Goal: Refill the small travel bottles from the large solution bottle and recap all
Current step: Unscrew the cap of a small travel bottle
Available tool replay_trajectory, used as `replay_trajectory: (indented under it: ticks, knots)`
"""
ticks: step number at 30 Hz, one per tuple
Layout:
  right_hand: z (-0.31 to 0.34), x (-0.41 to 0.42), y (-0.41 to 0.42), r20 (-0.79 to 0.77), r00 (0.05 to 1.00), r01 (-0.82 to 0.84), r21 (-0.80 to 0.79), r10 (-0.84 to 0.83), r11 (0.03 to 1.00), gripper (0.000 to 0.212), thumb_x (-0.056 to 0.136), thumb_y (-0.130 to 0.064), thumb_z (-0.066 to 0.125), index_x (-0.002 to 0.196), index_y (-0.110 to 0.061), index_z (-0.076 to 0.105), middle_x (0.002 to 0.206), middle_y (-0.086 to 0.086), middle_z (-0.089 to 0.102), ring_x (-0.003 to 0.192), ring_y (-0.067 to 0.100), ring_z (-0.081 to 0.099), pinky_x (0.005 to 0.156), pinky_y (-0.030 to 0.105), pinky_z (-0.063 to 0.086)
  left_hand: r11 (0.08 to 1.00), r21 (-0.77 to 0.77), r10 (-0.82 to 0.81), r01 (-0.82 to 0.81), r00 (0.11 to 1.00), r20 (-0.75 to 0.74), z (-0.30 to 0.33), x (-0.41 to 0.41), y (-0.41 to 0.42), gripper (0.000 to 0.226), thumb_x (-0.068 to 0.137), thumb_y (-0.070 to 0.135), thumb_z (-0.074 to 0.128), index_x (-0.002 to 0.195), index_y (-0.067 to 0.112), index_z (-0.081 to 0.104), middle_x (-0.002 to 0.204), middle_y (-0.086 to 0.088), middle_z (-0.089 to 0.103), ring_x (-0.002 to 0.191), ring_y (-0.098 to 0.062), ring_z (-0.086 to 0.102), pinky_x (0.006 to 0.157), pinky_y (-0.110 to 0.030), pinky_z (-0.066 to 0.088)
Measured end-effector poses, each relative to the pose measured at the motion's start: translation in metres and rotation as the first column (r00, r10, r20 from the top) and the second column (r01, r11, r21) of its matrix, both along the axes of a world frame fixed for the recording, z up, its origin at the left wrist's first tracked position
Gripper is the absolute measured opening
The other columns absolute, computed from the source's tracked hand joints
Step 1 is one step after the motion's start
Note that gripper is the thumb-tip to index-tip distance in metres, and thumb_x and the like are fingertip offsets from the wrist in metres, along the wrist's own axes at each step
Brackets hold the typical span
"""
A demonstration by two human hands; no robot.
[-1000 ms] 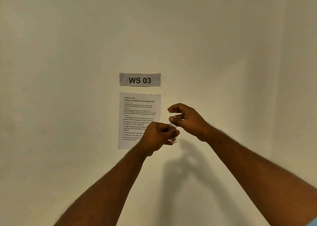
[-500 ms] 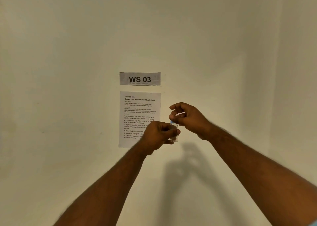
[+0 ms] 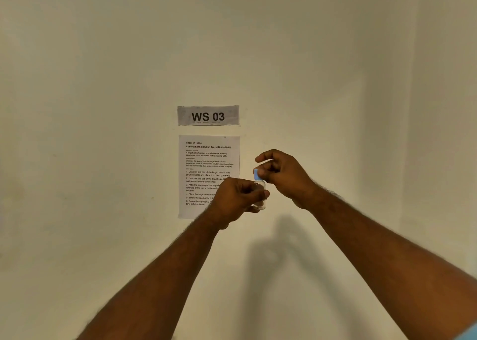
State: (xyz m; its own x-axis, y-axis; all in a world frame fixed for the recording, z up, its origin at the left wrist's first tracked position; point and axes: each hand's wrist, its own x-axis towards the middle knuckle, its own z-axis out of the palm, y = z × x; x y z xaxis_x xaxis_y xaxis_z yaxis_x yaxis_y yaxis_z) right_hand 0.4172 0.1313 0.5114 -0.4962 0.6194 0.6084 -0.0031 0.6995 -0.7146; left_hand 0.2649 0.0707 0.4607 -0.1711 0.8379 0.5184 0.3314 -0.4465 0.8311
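Bare forearms reach up from the bottom of the view, and between them, held in the air in front of the wall, is the small travel bottle [image 3: 259, 194]. The left hand [image 3: 238, 200] has its fingers curled round the clear body, a closed grip on the lower half, so only a strip of the bottle shows past the knuckles. The right hand [image 3: 282, 174] sits just above and to the right, thumb and fingertips pinched on the blue cap [image 3: 257, 174] at the top. Whether the cap is being turned on or off I cannot tell from here. The bottle looks like thin clear plastic, light and a bit springy, so I would guess a hard squeeze could push liquid out if the cap is loose; holding the body low and firm while the other hand works the cap seems the right hold. The cap is tiny and smooth, likely easy to fumble. No surface is in view, nor the large bottle. Behind the hands, a printed instruction sheet [image 3: 206, 164] is stuck to the pale wall [image 3: 103, 81], partly covered by the left hand, and above it a grey sign [image 3: 208, 115] reads WS 03.
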Motion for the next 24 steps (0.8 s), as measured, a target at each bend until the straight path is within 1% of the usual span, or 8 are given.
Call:
replay_trajectory:
  ticks: [2, 4, 7, 10, 14, 18, 21, 24]
  knots:
    - [0.001, 0.001, -0.001, 0.036, 0.999, -0.03, -0.006, 0.03, 1.0, 0.03, 0.098, -0.003, 0.055, 0.124, -0.018, 0.059, 0.106, 0.001, 0.076, 0.103, 0.013, 0.07, 0.089, 0.029, 0.054, 1.0, 0.003, 0.01, -0.01, 1.0, -0.009, -0.001, -0.001, -0.002, 0.017, 0.09, 0.012, 0.077, 0.098, -0.003, 0.077, 0.081, -0.011, 0.076, 0.072, -0.016, 0.074, 0.068, -0.027, 0.062]
    - [0.001, 0.0, -0.001, 0.043, 0.998, -0.051, -0.021, 0.052, 0.998, 0.032, 0.1, -0.01, 0.054, 0.13, -0.02, 0.057, 0.116, -0.001, 0.072, 0.109, 0.016, 0.066, 0.092, 0.032, 0.053, 1.0, 0.01, 0.016, -0.016, 1.0, -0.011, -0.002, -0.002, -0.003, 0.018, 0.09, 0.012, 0.076, 0.099, -0.003, 0.077, 0.083, -0.012, 0.076, 0.073, -0.016, 0.074, 0.068, -0.027, 0.063]
    - [-0.003, -0.003, -0.003, 0.013, 1.0, -0.015, -0.028, 0.015, 1.0, 0.033, 0.093, -0.022, 0.068, 0.125, -0.022, 0.06, 0.108, 0.001, 0.069, 0.1, 0.018, 0.068, 0.088, 0.034, 0.056, 1.0, 0.006, 0.007, -0.007, 1.0, 0.007, -0.003, -0.001, -0.004, 0.017, 0.089, 0.011, 0.078, 0.097, -0.004, 0.077, 0.081, -0.013, 0.074, 0.072, -0.018, 0.073, 0.068, -0.028, 0.062]
    - [-0.007, -0.006, -0.004, -0.009, 1.0, -0.019, -0.032, 0.019, 0.999, 0.03, 0.087, -0.012, 0.074, 0.115, -0.014, 0.064, 0.091, 0.004, 0.07, 0.089, 0.014, 0.07, 0.086, 0.032, 0.056, 1.0, 0.003, 0.008, -0.008, 1.0, 0.012, -0.004, -0.002, -0.005, 0.018, 0.088, 0.011, 0.078, 0.097, -0.005, 0.076, 0.082, -0.017, 0.073, 0.073, -0.02, 0.072, 0.069, -0.031, 0.063]
    - [-0.011, -0.004, -0.006, -0.078, 0.995, -0.069, -0.042, 0.066, 0.997, 0.026, 0.092, 0.002, 0.062, 0.113, -0.012, 0.068, 0.103, 0.012, 0.073, 0.095, 0.012, 0.07, 0.074, 0.02, 0.053, 1.0, -0.012, 0.013, -0.013, 1.0, 0.008, -0.015, -0.004, -0.008, 0.02, 0.088, 0.009, 0.079, 0.095, -0.008, 0.075, 0.082, -0.014, 0.073, 0.071, -0.016, 0.073, 0.068, -0.029, 0.063]
    - [-0.027, 0.005, -0.005, -0.186, 0.978, -0.116, -0.131, 0.091, 0.985, 0.024, 0.096, -0.009, 0.063, 0.116, -0.021, 0.07, 0.107, 0.002, 0.074, 0.099, 0.007, 0.068, 0.075, 0.021, 0.051, 0.999, -0.03, 0.016, -0.015, 1.0, 0.027, -0.04, -0.003, -0.015, 0.021, 0.088, 0.009, 0.079, 0.093, -0.01, 0.072, 0.087, -0.018, 0.071, 0.078, -0.021, 0.073, 0.074, -0.036, 0.065]
    - [-0.061, 0.015, 0.0, -0.244, 0.966, -0.146, -0.219, 0.091, 0.965, 0.024, 0.092, -0.014, 0.068, 0.116, -0.018, 0.071, 0.107, 0.003, 0.074, 0.1, 0.012, 0.068, 0.077, 0.022, 0.054, 0.997, -0.075, 0.011, -0.008, 0.999, 0.041, -0.074, -0.001, -0.021, 0.01, 0.087, 0.013, 0.08, 0.086, 0.004, 0.076, 0.086, -0.012, 0.072, 0.082, -0.022, 0.072, 0.083, -0.046, 0.064]
    - [-0.113, 0.028, 0.005, -0.257, 0.962, -0.171, -0.32, 0.088, 0.932, 0.025, 0.088, -0.01, 0.073, 0.113, -0.012, 0.072, 0.109, 0.009, 0.072, 0.097, 0.017, 0.069, 0.082, 0.026, 0.056, 0.987, -0.144, 0.064, -0.064, 0.998, -0.006, -0.123, 0.002, -0.028, 0.008, 0.085, 0.023, 0.082, 0.09, 0.017, 0.081, 0.092, 0.0, 0.079, 0.091, -0.016, 0.074, 0.092, -0.041, 0.06]
